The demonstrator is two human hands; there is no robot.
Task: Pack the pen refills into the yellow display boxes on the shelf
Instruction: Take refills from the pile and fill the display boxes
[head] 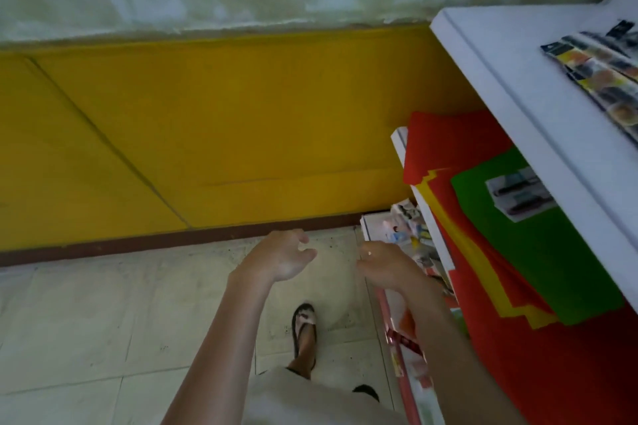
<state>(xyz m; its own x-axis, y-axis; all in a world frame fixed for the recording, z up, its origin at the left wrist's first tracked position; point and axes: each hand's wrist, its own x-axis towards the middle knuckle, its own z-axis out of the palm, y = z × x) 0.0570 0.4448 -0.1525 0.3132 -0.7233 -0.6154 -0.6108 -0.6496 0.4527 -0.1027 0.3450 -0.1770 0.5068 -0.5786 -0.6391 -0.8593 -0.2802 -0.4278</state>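
Reaching out over the tiled floor (pixel 103 304), both forearms stretch forward side by side. The left hand (pixel 284 257) hangs with loosely curled fingers, holding nothing. The right hand (pixel 383 264), likewise slack and empty, hovers just beside the shelf (pixel 500 79). Its lower tier holds red, yellow and green sheets (pixel 538 252); the top carries a strip of dark packets (pixel 593 69). Whether those are the pen refills cannot be told.
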